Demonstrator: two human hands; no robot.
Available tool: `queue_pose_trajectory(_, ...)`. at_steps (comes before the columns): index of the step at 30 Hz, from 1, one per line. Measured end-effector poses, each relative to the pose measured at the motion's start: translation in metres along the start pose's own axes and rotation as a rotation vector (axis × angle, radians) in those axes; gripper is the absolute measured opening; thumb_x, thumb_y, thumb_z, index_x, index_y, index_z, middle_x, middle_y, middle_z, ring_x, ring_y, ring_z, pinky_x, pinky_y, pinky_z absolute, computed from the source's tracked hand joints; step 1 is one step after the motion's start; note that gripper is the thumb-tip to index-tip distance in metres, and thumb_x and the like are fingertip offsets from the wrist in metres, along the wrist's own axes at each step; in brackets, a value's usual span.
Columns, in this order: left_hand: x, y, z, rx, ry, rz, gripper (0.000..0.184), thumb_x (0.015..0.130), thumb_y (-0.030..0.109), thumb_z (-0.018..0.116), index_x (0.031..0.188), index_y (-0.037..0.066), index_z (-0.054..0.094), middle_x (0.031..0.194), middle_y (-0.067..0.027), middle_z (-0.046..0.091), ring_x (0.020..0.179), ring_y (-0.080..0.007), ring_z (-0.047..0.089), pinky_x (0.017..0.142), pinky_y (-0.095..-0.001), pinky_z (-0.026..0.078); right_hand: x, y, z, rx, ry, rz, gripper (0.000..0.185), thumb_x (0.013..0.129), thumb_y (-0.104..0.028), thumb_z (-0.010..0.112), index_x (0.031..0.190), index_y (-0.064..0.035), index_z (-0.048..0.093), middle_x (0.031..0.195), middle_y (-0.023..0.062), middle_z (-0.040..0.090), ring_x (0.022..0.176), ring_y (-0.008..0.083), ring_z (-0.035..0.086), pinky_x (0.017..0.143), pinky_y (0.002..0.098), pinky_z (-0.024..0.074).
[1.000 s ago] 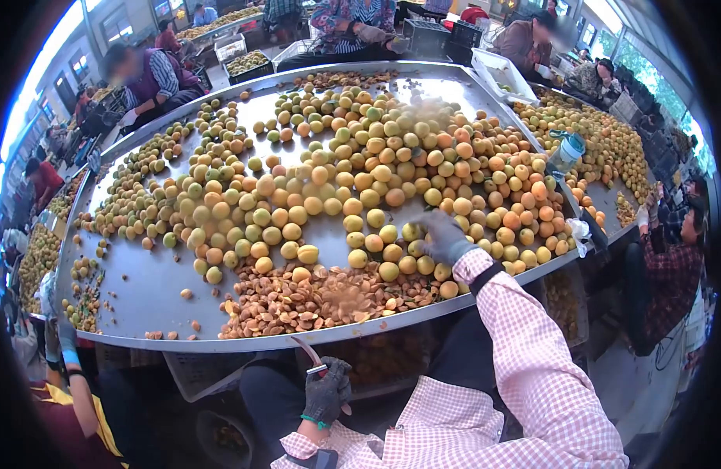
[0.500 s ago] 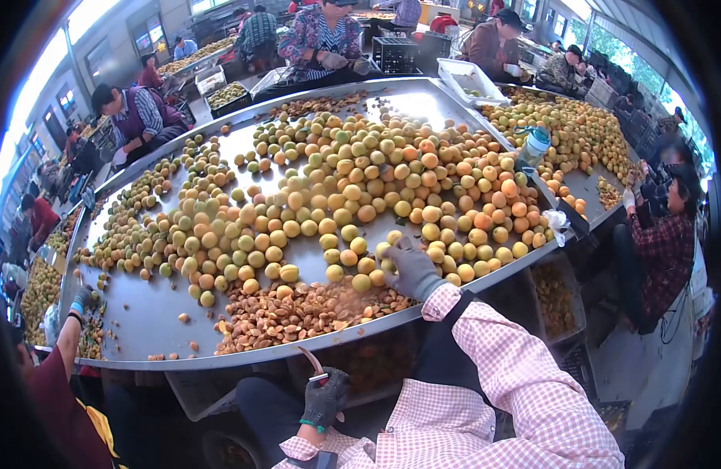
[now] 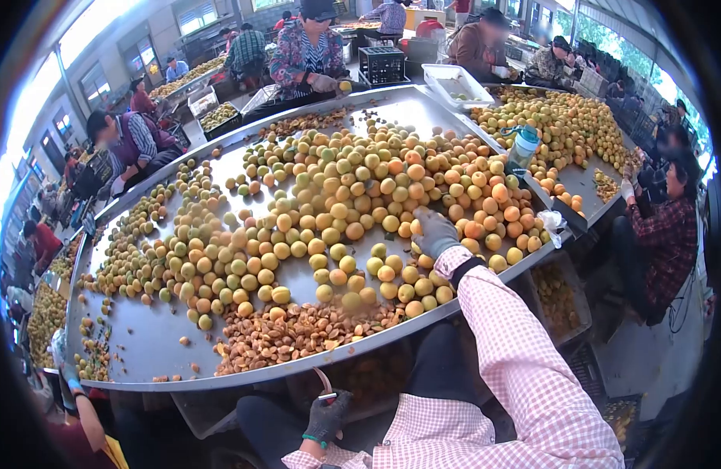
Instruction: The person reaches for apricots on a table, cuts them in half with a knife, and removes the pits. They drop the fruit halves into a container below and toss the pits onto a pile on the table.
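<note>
My left hand (image 3: 328, 418), in a dark grey glove with a green cuff edge, is closed below the table's front rim. It grips a small curved tool (image 3: 324, 381) with a brown strip and a shiny metal band. My right hand (image 3: 436, 234), in a grey glove, reaches onto the heap of apricots (image 3: 360, 168). Its fingers bend down over the fruit and touch an apricot (image 3: 416, 227); the fingertips are partly hidden. Nearer to me lie loose apricots (image 3: 406, 293), one of them blurred. A pile of brown apricot stones (image 3: 282, 340) sits along the front edge.
The metal table (image 3: 153, 336) has a raised rim. A blue-green bottle (image 3: 523, 148) stands at the right, near a crumpled white bag (image 3: 552, 225). Across the table is a white tray (image 3: 456, 86). A crate (image 3: 560, 297) is beneath the right side. Several people work around.
My right hand has moved farther over the heap, up and to the right. Some apricots at the front have shifted or rolled. My left hand keeps the curved tool, slightly lower in view.
</note>
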State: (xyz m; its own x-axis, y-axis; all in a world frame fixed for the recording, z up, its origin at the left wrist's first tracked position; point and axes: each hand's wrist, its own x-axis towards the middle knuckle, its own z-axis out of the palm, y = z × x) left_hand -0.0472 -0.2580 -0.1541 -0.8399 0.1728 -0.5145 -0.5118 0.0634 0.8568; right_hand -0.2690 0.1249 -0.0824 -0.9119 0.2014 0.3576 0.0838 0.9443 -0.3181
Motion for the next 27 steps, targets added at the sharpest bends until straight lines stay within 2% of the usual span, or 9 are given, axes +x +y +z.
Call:
queue_pose_trajectory(2, 0.003, 0.000, 0.000, 0.093, 0.020, -0.019, 0.015, 0.084, 0.020, 0.070, 0.085, 0.005, 0.068, 0.067, 0.0042, 0.058, 0.057, -0.0053, 0.049, 0.050, -0.0228, 0.039, 0.000, -0.017, -0.013, -0.130, -0.319, 0.179, 0.043, 0.075, -0.028, 0.070, 0.113, -0.0141, 0.055, 0.114, 0.0111, 0.056, 0.104, 0.0307, 0.056, 0.089, 0.0411, 0.0455)
queue_pose_trajectory(6, 0.002, 0.006, 0.007, 0.136, 0.051, -0.050, 0.017, 0.082, 0.021, 0.073, 0.084, 0.005, 0.067, 0.065, 0.0039, 0.057, 0.058, -0.0059, 0.048, 0.051, -0.0240, 0.040, -0.009, -0.024, 0.016, -0.051, -0.340, -0.152, 0.043, 0.073, -0.027, 0.070, 0.111, -0.0140, 0.053, 0.106, 0.0130, 0.058, 0.100, 0.0310, 0.058, 0.080, 0.0432, 0.0480)
queue_pose_trajectory(10, 0.001, 0.007, 0.006, 0.131, 0.022, -0.098, 0.016, 0.082, 0.019, 0.073, 0.085, 0.004, 0.067, 0.069, 0.0018, 0.060, 0.060, -0.0065, 0.052, 0.054, -0.0237, 0.042, -0.034, -0.041, -0.001, 0.031, -0.188, -0.215, 0.039, 0.074, -0.024, 0.068, 0.110, -0.0142, 0.054, 0.101, 0.0137, 0.057, 0.095, 0.0324, 0.059, 0.078, 0.0419, 0.0484)
queue_pose_trajectory(12, -0.002, 0.009, 0.009, -0.042, 0.018, 0.146, 0.014, 0.084, 0.016, 0.071, 0.089, 0.004, 0.066, 0.075, -0.0005, 0.064, 0.066, -0.0082, 0.057, 0.059, -0.0237, 0.046, -0.063, -0.059, -0.025, 0.325, 0.052, -0.259, 0.034, 0.079, -0.019, 0.063, 0.111, -0.0107, 0.053, 0.102, 0.0111, 0.058, 0.088, 0.0273, 0.061, 0.074, 0.0361, 0.0496)
queue_pose_trajectory(16, -0.009, 0.031, 0.011, -0.186, -0.014, 0.062, 0.012, 0.085, 0.012, 0.068, 0.092, 0.003, 0.066, 0.079, -0.0029, 0.066, 0.072, -0.0095, 0.061, 0.065, -0.0236, 0.048, -0.140, -0.104, -0.063, 1.733, -0.795, 0.594, 0.047, 0.082, -0.010, 0.063, 0.124, -0.0025, 0.045, 0.105, 0.0046, 0.057, 0.082, 0.0110, 0.059, 0.066, 0.0224, 0.0481)
queue_pose_trajectory(18, -0.010, 0.042, 0.020, 0.228, 0.048, 0.370, 0.015, 0.083, 0.012, 0.068, 0.094, 0.003, 0.065, 0.078, -0.0037, 0.066, 0.072, -0.0128, 0.062, 0.068, -0.0273, 0.050, -0.175, -0.130, -0.065, 1.606, -0.951, 0.572, 0.049, 0.083, -0.010, 0.067, 0.125, -0.0037, 0.043, 0.102, 0.0031, 0.057, 0.082, 0.0092, 0.059, 0.067, 0.0214, 0.0485)
queue_pose_trajectory(22, -0.022, 0.062, 0.026, 0.868, 0.032, 0.670, 0.029, 0.083, 0.020, 0.070, 0.105, 0.004, 0.062, 0.080, -0.0046, 0.066, 0.072, -0.0159, 0.063, 0.070, -0.0316, 0.051, -0.227, -0.168, -0.038, 1.625, -0.756, 0.306, 0.033, 0.088, -0.015, 0.066, 0.114, -0.0013, 0.050, 0.102, 0.0040, 0.061, 0.097, 0.0127, 0.059, 0.085, 0.0253, 0.0475)
queue_pose_trajectory(25, -0.036, 0.082, 0.028, 0.983, -0.131, 0.482, 0.046, 0.084, 0.030, 0.068, 0.119, 0.004, 0.054, 0.095, -0.0058, 0.066, 0.083, -0.0186, 0.063, 0.075, -0.0347, 0.051, -0.230, -0.162, -0.044, 1.665, -0.728, 0.365, 0.019, 0.091, -0.014, 0.062, 0.105, -0.0018, 0.057, 0.088, 0.0006, 0.059, 0.083, 0.0082, 0.057, 0.075, 0.0217, 0.0462)
queue_pose_trajectory(27, -0.038, 0.063, 0.023, 0.219, -0.427, 0.169, 0.055, 0.086, 0.032, 0.067, 0.130, 0.005, 0.046, 0.110, -0.0071, 0.061, 0.095, -0.0169, 0.060, 0.079, -0.0330, 0.050, -0.229, -0.155, -0.049, 1.826, -0.763, 0.503, 0.015, 0.093, -0.017, 0.057, 0.098, -0.0030, 0.060, 0.081, -0.0016, 0.057, 0.071, 0.0052, 0.051, 0.064, 0.0200, 0.0422)
